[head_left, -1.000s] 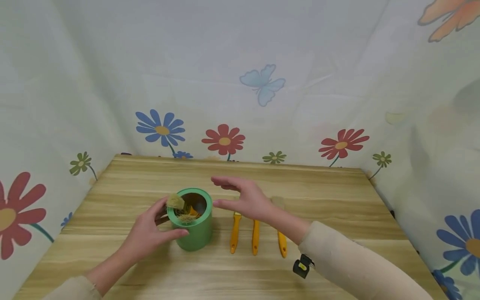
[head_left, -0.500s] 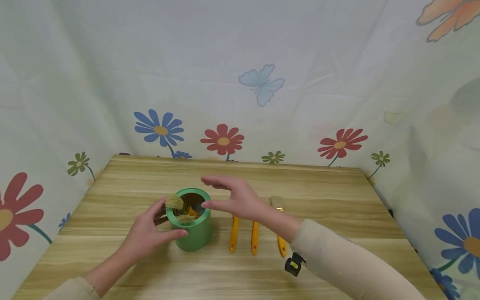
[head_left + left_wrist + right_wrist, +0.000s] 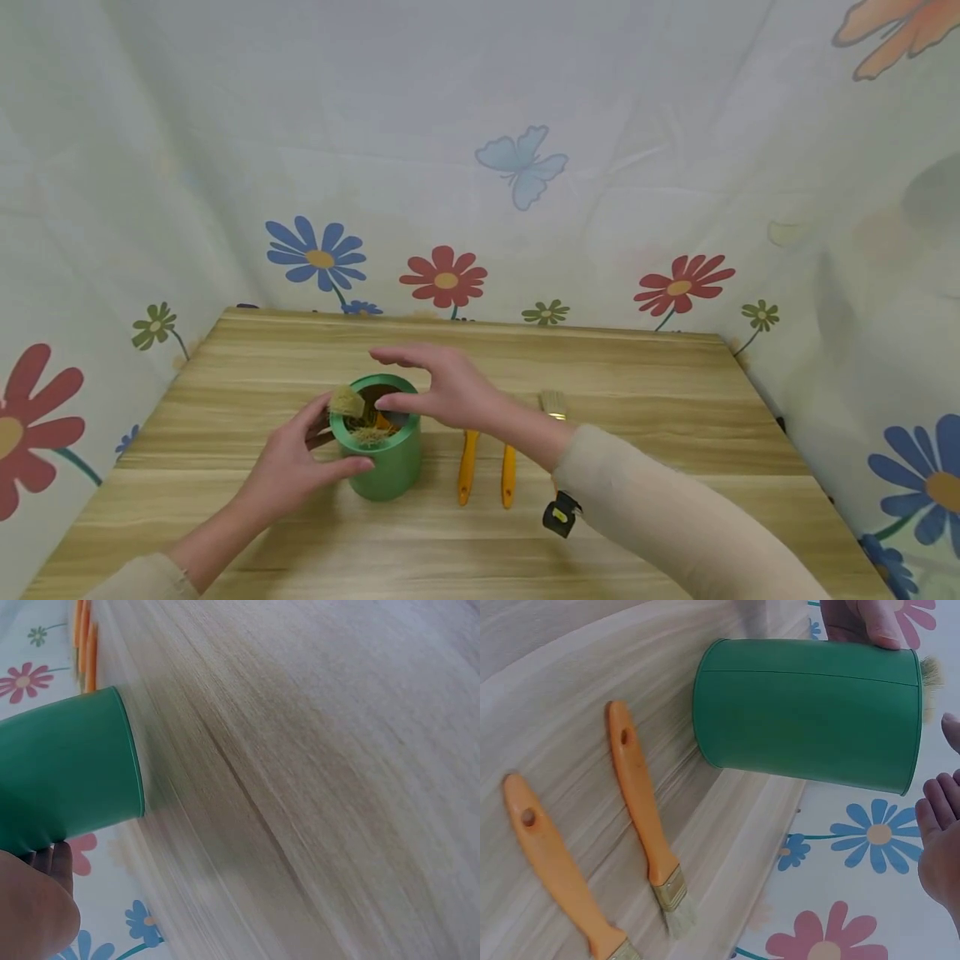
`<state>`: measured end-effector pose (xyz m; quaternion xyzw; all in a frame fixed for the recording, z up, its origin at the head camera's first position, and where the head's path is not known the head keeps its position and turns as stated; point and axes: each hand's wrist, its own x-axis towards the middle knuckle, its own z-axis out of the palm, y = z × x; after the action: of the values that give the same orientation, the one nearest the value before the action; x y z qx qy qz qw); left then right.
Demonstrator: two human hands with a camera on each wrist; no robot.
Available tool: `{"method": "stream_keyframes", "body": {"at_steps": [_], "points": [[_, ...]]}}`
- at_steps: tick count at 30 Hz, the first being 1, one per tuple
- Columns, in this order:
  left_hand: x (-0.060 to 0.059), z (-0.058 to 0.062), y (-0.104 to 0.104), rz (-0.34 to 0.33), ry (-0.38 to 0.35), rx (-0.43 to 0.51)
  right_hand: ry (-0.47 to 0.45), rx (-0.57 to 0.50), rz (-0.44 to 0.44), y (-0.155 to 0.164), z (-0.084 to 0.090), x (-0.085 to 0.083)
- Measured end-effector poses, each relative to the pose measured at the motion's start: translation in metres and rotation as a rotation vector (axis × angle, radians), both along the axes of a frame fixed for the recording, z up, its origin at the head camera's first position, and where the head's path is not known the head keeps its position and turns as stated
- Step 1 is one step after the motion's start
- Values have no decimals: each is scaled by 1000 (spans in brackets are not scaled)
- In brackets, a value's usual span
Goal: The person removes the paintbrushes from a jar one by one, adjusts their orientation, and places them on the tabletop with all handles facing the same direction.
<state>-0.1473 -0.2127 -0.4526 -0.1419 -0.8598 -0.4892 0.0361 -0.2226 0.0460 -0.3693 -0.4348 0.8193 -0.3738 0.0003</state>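
A green cylindrical cup (image 3: 384,454) stands upright on the wooden surface (image 3: 645,400), left of centre. The left hand (image 3: 288,462) steadies it: fingers curl round the far-left wall and the thumb presses the near side, so this grip is clamped on the cup. Paintbrushes sit inside, bristles up; one brush head (image 3: 347,402) leans over the left rim, just beside the left fingertips.

The right hand (image 3: 442,390) hovers over the cup mouth with fingers spread and nearly straight, thumb low at the rim; its grip is apart and holds nothing. The right wrist view shows its fingertips (image 3: 936,817) close to the cup's open end but not touching it.

Two orange-handled paintbrushes (image 3: 487,467) lie side by side just right of the cup, handles toward the person, and the bristles of a third brush (image 3: 553,404) show beyond the right forearm.

Risks, as I judge them: the cup is tall and light-looking, so a sideways pull on a brush could tip it if the left hold loosens. The leaning brush could slip out over the rim. The right sleeve passes low over the lying brushes and could drag them.
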Motion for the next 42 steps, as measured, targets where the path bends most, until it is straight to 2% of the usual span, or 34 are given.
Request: {"method": "stream_keyframes", "body": {"at_steps": [10, 19, 32, 37, 42], "points": [[-1, 0, 0, 4, -7, -5, 5, 74, 62, -19, 4, -7], [0, 1, 0, 1, -10, -5, -11, 46, 88, -31, 3, -7], [0, -2, -1, -7, 12, -2, 104, 77, 90, -43, -3, -3], [0, -3, -1, -9, 17, 3, 113, 83, 82, -45, -5, -2], [0, -3, -1, -12, 23, 8, 102, 42, 99, -43, -4, -1]]}}
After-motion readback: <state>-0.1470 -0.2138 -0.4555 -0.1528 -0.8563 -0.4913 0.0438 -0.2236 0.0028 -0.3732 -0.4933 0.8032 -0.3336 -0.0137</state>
